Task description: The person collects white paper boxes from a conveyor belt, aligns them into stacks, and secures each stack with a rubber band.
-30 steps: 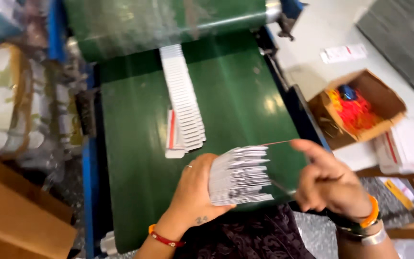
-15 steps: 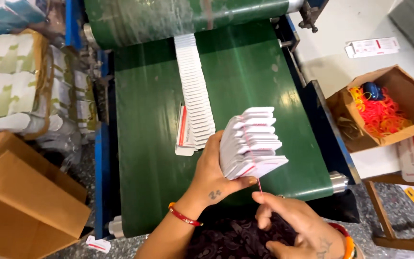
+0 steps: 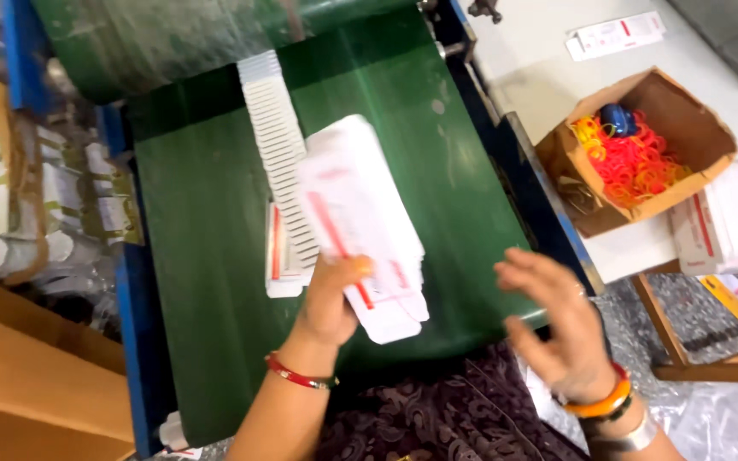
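Green belting fills the middle of my view: a conveyor belt (image 3: 207, 256) with blue side rails, and a shingled row of flat white cartons (image 3: 279, 162) lying along it toward the roller at the top. I see the left hand (image 3: 330, 299) closed around the lower end of a stack of flattened cartons (image 3: 356, 213), white with red stripes. The thumb lies across the front face and the other fingers are wrapped behind, out of my sight. The stack stands up from the grip, tilted to the left, and is held above the belt, partly covering the shingled row. The right hand (image 3: 557, 329) is empty. Its fingers (image 3: 527, 273) are spread and slightly curled, holding nothing, near the belt's right rail and well apart from the stack. To the right, on a white table (image 3: 540, 77), I note a cardboard box (image 3: 642, 149) holding red and yellow rubber bands (image 3: 634, 162). Compared with half a second ago, the stack has turned from a fanned, edge-on position to show its broad face, and the right hand has moved from below the stack out to the right.
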